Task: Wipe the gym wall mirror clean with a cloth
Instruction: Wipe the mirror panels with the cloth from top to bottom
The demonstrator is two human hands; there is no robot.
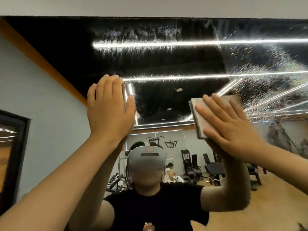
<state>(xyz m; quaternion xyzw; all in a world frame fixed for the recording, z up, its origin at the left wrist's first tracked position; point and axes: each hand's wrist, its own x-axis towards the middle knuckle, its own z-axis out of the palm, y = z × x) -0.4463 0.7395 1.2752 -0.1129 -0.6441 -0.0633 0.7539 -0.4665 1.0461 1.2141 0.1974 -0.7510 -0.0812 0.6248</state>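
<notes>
Ahead of both hands, mirror point(166, 64) is filling most of the view. It's rigid glass, fixed in place, so I'm judging it is taking firm pressure but no hard shove. Wet smears point(266, 67) are showing above and right of the right hand, and the patch between the hands is looking clearer. Left hand point(110, 109) is lying flat on the mirror, fingers straight and together, holding nothing, probably bracing. Right hand point(233, 129) is pressing cloth point(198, 114) flat against the mirror, fingers spread straight over it, not curling round. Cloth is folded into a thick pad, sticking out left of and above those fingers. Judging it soft, light, maybe damp, and likely slipping easily on wet mirror. Palm pressure over its middle is looking best, since loose edges are liable to unfold.
</notes>
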